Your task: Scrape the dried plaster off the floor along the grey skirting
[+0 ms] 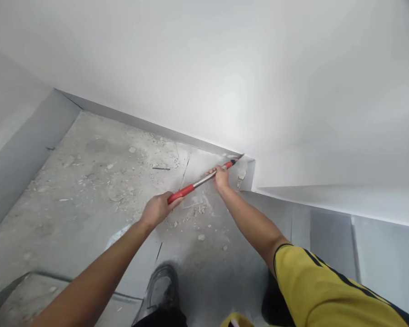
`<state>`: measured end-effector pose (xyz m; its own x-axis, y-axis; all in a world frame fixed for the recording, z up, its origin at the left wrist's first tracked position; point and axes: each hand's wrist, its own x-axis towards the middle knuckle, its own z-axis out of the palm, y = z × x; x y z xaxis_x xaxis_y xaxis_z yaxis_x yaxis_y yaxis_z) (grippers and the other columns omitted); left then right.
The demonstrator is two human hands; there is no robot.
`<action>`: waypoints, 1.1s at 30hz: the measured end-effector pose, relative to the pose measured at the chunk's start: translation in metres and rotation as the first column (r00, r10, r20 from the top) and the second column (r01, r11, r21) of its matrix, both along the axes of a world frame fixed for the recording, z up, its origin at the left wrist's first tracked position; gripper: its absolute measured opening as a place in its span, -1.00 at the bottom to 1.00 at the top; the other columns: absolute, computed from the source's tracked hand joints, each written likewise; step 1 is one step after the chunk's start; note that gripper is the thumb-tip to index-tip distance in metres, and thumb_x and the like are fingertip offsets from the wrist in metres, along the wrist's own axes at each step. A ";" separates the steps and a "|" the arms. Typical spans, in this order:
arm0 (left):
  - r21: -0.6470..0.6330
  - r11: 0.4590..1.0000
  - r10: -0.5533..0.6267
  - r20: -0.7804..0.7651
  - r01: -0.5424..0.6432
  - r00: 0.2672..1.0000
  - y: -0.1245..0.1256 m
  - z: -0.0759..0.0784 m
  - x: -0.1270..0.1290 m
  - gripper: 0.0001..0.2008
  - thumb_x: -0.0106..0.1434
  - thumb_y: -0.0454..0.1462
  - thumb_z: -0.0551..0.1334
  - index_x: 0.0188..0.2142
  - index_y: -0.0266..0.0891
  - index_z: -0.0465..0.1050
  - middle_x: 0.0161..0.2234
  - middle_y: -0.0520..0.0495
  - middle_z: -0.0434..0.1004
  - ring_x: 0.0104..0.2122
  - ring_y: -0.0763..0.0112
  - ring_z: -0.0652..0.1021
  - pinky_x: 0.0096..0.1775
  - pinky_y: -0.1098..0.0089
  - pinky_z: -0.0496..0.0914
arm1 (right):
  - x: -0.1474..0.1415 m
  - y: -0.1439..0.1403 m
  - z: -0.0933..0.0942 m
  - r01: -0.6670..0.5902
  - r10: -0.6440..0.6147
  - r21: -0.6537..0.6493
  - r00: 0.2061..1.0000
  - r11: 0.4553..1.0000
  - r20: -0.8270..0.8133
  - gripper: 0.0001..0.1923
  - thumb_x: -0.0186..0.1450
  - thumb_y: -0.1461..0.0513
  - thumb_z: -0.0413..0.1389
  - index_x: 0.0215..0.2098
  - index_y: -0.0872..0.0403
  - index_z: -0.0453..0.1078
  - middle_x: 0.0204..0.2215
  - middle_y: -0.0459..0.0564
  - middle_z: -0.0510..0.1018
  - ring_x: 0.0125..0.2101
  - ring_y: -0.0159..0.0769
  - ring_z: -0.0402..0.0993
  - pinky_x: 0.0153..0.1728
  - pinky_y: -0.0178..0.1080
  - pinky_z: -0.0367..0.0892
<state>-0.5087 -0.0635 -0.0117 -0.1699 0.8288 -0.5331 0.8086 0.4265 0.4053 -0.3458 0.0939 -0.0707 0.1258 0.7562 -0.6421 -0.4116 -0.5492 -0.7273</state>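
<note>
Both of my hands grip a long-handled scraper (204, 180) with a red grip, a bare metal shaft and a red-and-black head. My left hand (157, 209) is wrapped round the red grip at the near end. Further up, my right hand (221, 177) closes round the shaft just below the head. The thin dark blade (239, 157) meets the foot of the white wall (177, 81), close to its outer corner. Its exact edge is too small to make out.
A grey skirting band (139, 125) runs along the wall's foot. Plaster crumbs (201, 209) and dust litter the concrete floor (98, 181). A thin dark strip (161, 168) lies on the floor. My dusty shoe (162, 286) stands below the tool, and the side wall (17, 131) is at the left.
</note>
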 end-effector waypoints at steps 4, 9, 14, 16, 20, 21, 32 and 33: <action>-0.059 0.996 0.066 0.016 -0.065 0.998 -0.021 -0.005 -0.002 -0.56 0.21 0.09 -0.05 -0.34 -0.17 0.37 -0.50 -0.05 0.47 -0.45 0.32 0.47 -0.43 0.47 0.18 | -0.015 -0.008 -0.004 -0.066 0.066 -0.021 0.998 0.998 0.014 -0.84 0.12 0.38 -0.03 -0.49 0.05 0.05 -0.75 -0.30 0.22 -0.76 -0.51 0.24 -0.66 -0.38 0.34; -0.104 0.981 0.163 -0.048 -0.167 0.986 -0.037 -0.003 -0.019 -0.54 0.20 0.11 -0.05 -0.34 -0.17 0.37 -0.51 -0.03 0.46 -0.45 0.31 0.47 -0.41 0.47 0.21 | -0.045 -0.012 -0.010 -0.180 0.178 -0.011 0.981 0.984 -0.077 -0.84 0.10 0.41 -0.04 -0.50 0.06 0.08 -0.76 -0.27 0.24 -0.75 -0.49 0.26 -0.68 -0.37 0.34; -0.039 0.999 0.012 -0.101 -0.016 0.995 -0.001 0.004 0.011 -0.55 0.19 0.11 -0.02 -0.35 -0.19 0.39 -0.49 -0.08 0.48 -0.44 0.29 0.48 -0.44 0.46 0.16 | 0.005 0.000 -0.007 -0.011 0.009 -0.017 0.995 1.000 -0.099 -0.84 0.08 0.42 -0.07 -0.55 0.07 0.07 -0.77 -0.27 0.21 -0.74 -0.52 0.26 -0.63 -0.40 0.37; -0.008 1.000 -0.011 -0.109 0.010 0.994 0.003 0.007 0.012 -0.55 0.21 0.09 -0.03 -0.36 -0.20 0.39 -0.50 -0.08 0.48 -0.44 0.30 0.48 -0.44 0.46 0.15 | 0.008 0.002 -0.005 0.042 -0.042 0.003 0.996 0.999 -0.083 -0.84 0.08 0.42 -0.09 -0.56 0.07 0.06 -0.78 -0.28 0.21 -0.76 -0.54 0.24 -0.63 -0.40 0.38; -0.023 0.999 0.046 -0.058 -0.047 0.997 -0.011 0.012 -0.011 -0.55 0.19 0.11 -0.02 -0.32 -0.17 0.40 -0.51 -0.04 0.47 -0.49 0.35 0.46 -0.47 0.48 0.16 | -0.023 -0.004 -0.002 0.017 -0.015 0.016 0.996 1.000 -0.088 -0.84 0.08 0.42 -0.08 -0.55 0.07 0.06 -0.78 -0.30 0.21 -0.78 -0.54 0.23 -0.63 -0.39 0.37; -0.034 0.996 0.076 -0.057 -0.078 0.995 -0.014 0.012 -0.016 -0.54 0.19 0.12 -0.02 -0.33 -0.17 0.39 -0.52 -0.03 0.46 -0.50 0.35 0.46 -0.47 0.48 0.16 | -0.028 -0.005 -0.002 -0.023 0.024 0.011 0.995 1.000 -0.101 -0.85 0.07 0.42 -0.07 -0.55 0.07 0.07 -0.77 -0.29 0.22 -0.77 -0.53 0.24 -0.64 -0.39 0.36; -0.022 0.999 -0.029 -0.086 0.027 0.996 -0.012 -0.001 0.019 -0.53 0.24 0.09 -0.09 -0.34 -0.20 0.38 -0.48 -0.09 0.50 -0.44 0.30 0.51 -0.44 0.46 0.17 | 0.006 -0.003 -0.008 0.015 -0.015 0.001 1.000 1.000 -0.005 -0.84 0.08 0.42 -0.08 -0.58 0.08 0.07 -0.80 -0.28 0.20 -0.79 -0.52 0.22 -0.66 -0.39 0.36; -0.041 0.999 0.000 -0.087 -0.003 0.996 -0.017 0.000 0.016 -0.53 0.23 0.09 -0.08 -0.34 -0.19 0.38 -0.49 -0.09 0.50 -0.44 0.30 0.51 -0.44 0.46 0.18 | 0.000 -0.004 -0.010 -0.025 0.025 -0.002 1.000 1.000 -0.010 -0.84 0.07 0.42 -0.06 -0.57 0.08 0.08 -0.80 -0.28 0.21 -0.78 -0.51 0.24 -0.66 -0.38 0.36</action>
<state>-0.4924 -0.0804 -0.0118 -0.2181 0.8062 -0.5500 0.8393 0.4425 0.3159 -0.3453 0.0896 -0.0807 0.1006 0.7577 -0.6448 -0.4049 -0.5608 -0.7222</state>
